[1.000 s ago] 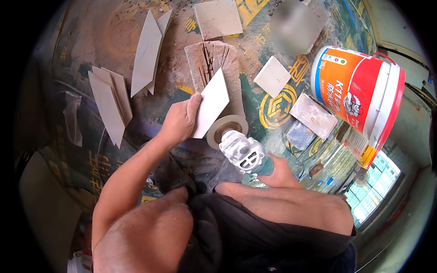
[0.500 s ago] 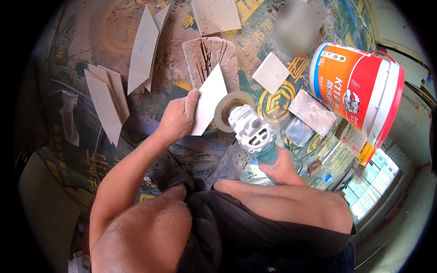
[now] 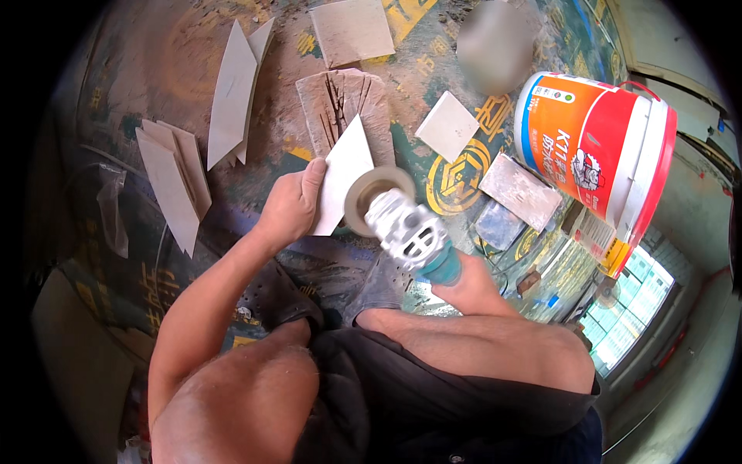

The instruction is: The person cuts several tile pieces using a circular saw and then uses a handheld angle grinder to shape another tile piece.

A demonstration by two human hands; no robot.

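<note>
My left hand (image 3: 292,203) is closed on a white cut tile piece (image 3: 345,172) with a pointed far end, thumb on its top face. The tile's far part overlaps a scored, dusty pinkish block (image 3: 313,97). In my right hand (image 3: 473,288) is an angle grinder (image 3: 413,236) with a silver head and teal body, my fingers wrapped round the body. Its round disc (image 3: 357,203) lies at the tile's right edge; whether the two touch, I cannot tell.
Curved tile strips (image 3: 232,100) and a fanned stack of tile pieces (image 3: 171,182) lie at left. A square tile (image 3: 352,32) is beyond the block, a smaller one (image 3: 447,126) to its right. An orange-and-red bucket (image 3: 576,147) stands right, near a dusty brick-shaped block (image 3: 519,191).
The whole scene sits slightly further left in the picture. The grinder's disc has come a little closer to my left hand along the tile's edge. Both grips are the same.
</note>
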